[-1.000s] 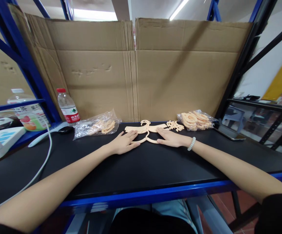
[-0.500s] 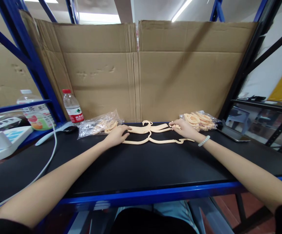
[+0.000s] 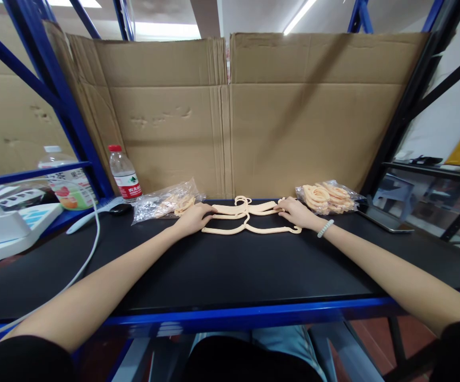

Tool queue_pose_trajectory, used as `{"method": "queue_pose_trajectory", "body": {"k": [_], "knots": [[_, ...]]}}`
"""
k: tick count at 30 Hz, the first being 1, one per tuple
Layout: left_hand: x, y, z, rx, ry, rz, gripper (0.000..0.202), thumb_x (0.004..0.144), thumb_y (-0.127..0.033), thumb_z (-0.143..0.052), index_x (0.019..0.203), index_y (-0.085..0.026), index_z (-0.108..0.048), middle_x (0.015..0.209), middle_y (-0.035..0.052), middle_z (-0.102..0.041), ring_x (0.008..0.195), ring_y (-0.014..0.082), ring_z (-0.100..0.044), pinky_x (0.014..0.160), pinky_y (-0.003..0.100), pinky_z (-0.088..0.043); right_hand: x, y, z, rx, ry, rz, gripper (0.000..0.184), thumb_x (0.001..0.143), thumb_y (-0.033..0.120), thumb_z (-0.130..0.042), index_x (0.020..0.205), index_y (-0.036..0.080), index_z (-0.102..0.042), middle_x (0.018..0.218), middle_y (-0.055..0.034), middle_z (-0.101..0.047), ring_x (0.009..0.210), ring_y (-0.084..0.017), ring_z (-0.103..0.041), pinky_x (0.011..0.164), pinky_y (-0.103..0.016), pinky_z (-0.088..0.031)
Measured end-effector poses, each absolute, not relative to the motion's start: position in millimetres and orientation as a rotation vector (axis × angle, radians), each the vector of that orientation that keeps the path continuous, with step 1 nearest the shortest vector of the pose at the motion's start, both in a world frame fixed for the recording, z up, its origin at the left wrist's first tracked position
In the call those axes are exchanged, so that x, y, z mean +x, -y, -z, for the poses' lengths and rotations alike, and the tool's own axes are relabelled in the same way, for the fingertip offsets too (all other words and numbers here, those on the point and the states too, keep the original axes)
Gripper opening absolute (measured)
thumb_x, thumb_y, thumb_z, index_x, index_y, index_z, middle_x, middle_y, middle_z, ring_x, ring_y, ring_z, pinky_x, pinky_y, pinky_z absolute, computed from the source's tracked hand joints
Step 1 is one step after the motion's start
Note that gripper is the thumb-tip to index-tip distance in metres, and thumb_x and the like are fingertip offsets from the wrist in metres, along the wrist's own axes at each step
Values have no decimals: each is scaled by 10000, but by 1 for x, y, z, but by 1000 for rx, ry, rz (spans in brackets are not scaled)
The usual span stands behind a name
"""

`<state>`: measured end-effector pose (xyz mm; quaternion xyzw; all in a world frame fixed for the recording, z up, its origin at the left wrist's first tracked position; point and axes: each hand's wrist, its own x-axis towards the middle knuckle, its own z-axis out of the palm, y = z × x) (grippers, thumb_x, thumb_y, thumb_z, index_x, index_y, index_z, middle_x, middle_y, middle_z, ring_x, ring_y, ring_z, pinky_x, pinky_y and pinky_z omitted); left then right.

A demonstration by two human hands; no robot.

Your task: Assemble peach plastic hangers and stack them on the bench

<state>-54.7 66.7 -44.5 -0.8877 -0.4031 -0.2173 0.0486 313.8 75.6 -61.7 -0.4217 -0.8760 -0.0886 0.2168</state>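
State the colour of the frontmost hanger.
The frontmost hanger is pale peach, best seen in the head view.

Through one head-worn camera we look forward and down across the flat, black surface [image 3: 230, 270] from its near side, a light-blue denim lap [image 3: 287, 337] beneath us and tall, brown cardboard panels [image 3: 285, 116] facing us beyond.

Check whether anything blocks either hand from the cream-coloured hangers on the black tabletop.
Nothing visible does: the left hand is at the left end of the cream-coloured hangers, the right hand at their right end. The left plastic bag and right plastic bag lie beyond the hands, not in between.
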Motion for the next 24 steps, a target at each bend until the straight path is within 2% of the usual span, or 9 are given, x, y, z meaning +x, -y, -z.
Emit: {"method": "queue_pose_trajectory", "body": {"k": [4, 9, 15, 24], "knots": [[-52, -67, 45, -2735, 1223, 682, 262, 830, -256, -471, 975, -168, -670, 1001, 103, -685, 964, 248, -604, 884, 374, -444, 315, -79, 63, -1155, 2408, 199, 206, 827, 158, -525, 960, 172, -682, 936, -96, -664, 922, -247, -555, 851, -403, -441], [-48, -66, 45, -2756, 1231, 695, 198, 807, -251, -507, 890, -172, -668, 880, 83, -690, 827, 216, -629, 788, 327, -471, 314, -81, 63, -1160, 2413, 195, 193, 846, 181, -521, 944, 150, -684, 902, -103, -637, 888, -237, -544, 833, -386, -437], [-49, -67, 44, -2715, 1246, 779, 151, 799, -253, -505, 838, -172, -626, 817, 67, -651, 770, 200, -614, 730, 312, -473, 311, -80, 64, -1168, 2352, 197, 150, 844, 213, -538, 800, 162, -673, 860, -91, -620, 860, -232, -538, 805, -365, -438], [-46, -60, 37, -2488, 1262, 1077, 117, 835, -249, -494, 810, -179, -585, 798, 48, -589, 780, 189, -567, 740, 323, -458, 303, -74, 55, -1130, 2102, 204, 155, 876, 240, -481, 874, 169, -619, 826, -71, -637, 762, -195, -578, 708, -321, -457]]}}
